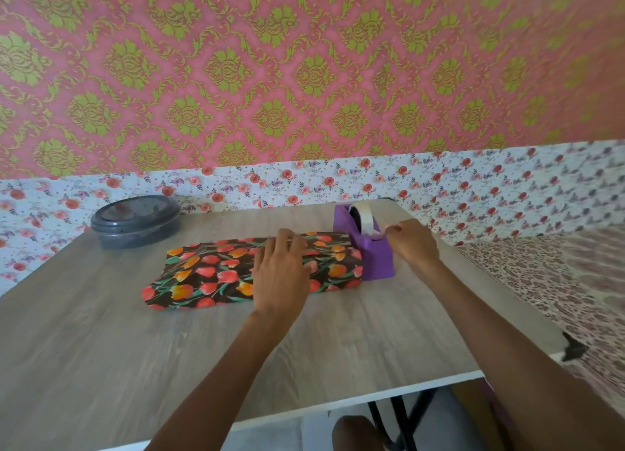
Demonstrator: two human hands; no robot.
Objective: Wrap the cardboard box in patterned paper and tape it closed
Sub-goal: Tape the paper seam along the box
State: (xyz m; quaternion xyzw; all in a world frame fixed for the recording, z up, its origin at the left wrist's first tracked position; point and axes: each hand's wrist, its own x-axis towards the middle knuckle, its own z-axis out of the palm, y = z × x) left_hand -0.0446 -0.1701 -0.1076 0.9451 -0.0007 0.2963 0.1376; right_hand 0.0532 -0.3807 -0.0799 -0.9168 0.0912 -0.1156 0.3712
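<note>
Nothing legible appeared: the purple tape dispenser [376,258], the tulip-patterned paper [209,272] and the grey lidded container [135,229] showed no readable text, label, brand or number.

Your left arm [216,376] and right arm [507,342] are bare all the way up. Your left hand [280,274] and right hand [411,244] are bare too. Low down, a bare knee [355,432] shows, and a little purple cloth [499,411] peeks out beside your right arm.
</note>
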